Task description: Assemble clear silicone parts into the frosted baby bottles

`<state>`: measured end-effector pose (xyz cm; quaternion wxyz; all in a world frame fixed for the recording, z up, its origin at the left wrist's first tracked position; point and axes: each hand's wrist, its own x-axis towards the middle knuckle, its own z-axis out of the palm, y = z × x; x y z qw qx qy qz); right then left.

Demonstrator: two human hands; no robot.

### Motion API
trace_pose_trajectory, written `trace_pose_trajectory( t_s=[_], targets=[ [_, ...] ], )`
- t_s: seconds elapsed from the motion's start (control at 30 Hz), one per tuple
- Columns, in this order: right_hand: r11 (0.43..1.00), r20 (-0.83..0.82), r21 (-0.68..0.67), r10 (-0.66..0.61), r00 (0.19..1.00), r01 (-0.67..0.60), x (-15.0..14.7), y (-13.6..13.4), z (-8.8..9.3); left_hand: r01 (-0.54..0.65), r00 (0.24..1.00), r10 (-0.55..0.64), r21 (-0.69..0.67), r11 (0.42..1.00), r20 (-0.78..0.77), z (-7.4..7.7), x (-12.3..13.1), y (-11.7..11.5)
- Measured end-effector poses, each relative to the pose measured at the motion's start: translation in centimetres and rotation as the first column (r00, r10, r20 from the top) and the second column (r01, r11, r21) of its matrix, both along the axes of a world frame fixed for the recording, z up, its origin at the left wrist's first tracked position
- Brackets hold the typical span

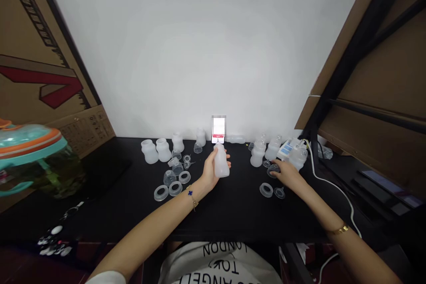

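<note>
My left hand (210, 167) is wrapped round a frosted white baby bottle (221, 162), held up over the middle of the black table. The bottle narrows to a teat-like tip at its top. At the right, my right hand (289, 174) has its fingertips closed on a clear dome-shaped bottle cap (273, 171) at the table surface. Just in front of that hand lie a collar ring (266, 190) and a clear teat (279, 192). Beyond it, bottles with teats on top, among them a bottle (258, 154), stand close together.
Several open bottles (149, 151) stand at the back left, with clear caps (169, 178) and collar rings (161, 193) before them. A lit phone (218, 128) leans on the wall. A white cable (333, 184) runs along the right; a large jug (40, 159) stands far left.
</note>
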<state>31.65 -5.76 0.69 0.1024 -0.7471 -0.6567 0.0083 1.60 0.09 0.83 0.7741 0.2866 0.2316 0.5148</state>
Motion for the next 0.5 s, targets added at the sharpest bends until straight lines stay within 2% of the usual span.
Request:
trace_pose_trajectory(
  t_s=[0.17, 0.23, 0.33, 0.4, 0.47, 0.5],
  targets=[
    [1.000, -0.010, 0.018, 0.000, 1.000, 0.000, -0.9, 0.0, 1.2, 0.009, 0.999, -0.008, 0.018, 1.000, -0.037, -0.2, -0.4, -0.4],
    [0.993, -0.042, 0.115, 0.003, 0.999, 0.001, -1.0, -0.3, 2.0, -0.006, 0.998, 0.006, 0.008, 1.000, -0.066, -0.2, -0.5, -0.1],
    [0.945, -0.224, 0.326, 0.083, 0.971, -0.006, -1.8, -0.7, 3.8, -0.039, 0.989, 0.043, 0.031, 0.999, -0.139, 0.2, -0.7, 0.5],
    [0.882, -0.405, 0.472, 0.229, 0.885, -0.012, -3.4, -0.7, 5.2, -0.058, 0.980, 0.071, 0.077, 0.995, -0.185, 0.7, -0.8, 0.9],
    [0.854, -0.608, 0.521, 0.357, 0.709, 0.017, -5.9, -0.1, 6.5, -0.058, 0.967, 0.090, 0.137, 0.989, -0.237, 1.2, -0.8, 1.0],
    [0.866, -0.693, 0.500, 0.395, 0.602, 0.008, -7.3, 0.4, 6.9, -0.057, 0.959, 0.101, 0.171, 0.984, -0.263, 1.5, -0.8, 0.9]
  ],
)
